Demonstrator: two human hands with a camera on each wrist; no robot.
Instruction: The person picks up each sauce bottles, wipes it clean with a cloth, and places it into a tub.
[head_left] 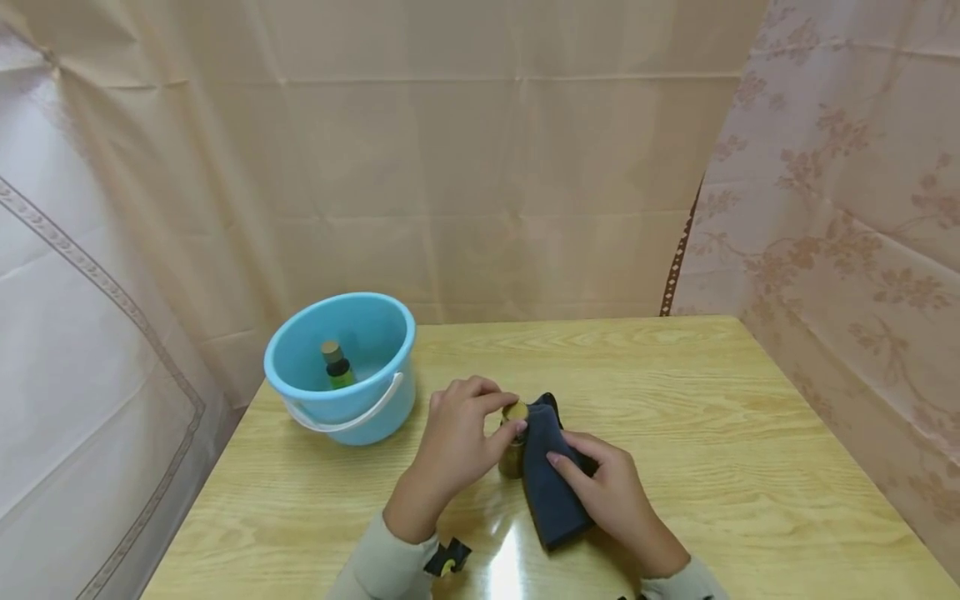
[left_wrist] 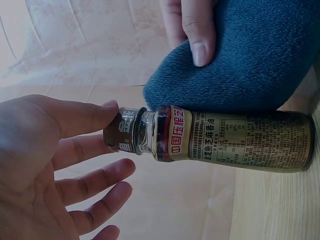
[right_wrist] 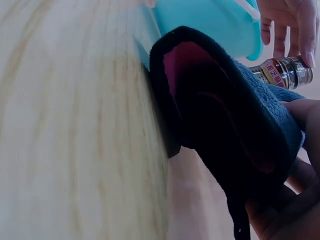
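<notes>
My left hand (head_left: 465,429) pinches the gold cap (head_left: 515,410) of a small sesame oil bottle (left_wrist: 245,142) between thumb and index finger. In the left wrist view its other fingers are spread, away from the glass. The bottle stands upright on the table, its printed label showing. My right hand (head_left: 615,492) grips a dark blue plush cloth pouch (head_left: 551,492), which lies against the bottle's right side. Seen from the right wrist, the pouch has a black-trimmed opening (right_wrist: 175,75), some pink inside and a thin black strap at one end.
A light blue bucket (head_left: 300,392) with a white handle (head_left: 375,410) stands at the left of the wooden table (head_left: 697,433). Inside it is another bottle (head_left: 339,371) with a gold cap and green label. Beige curtains (head_left: 480,167) hang behind and at the sides.
</notes>
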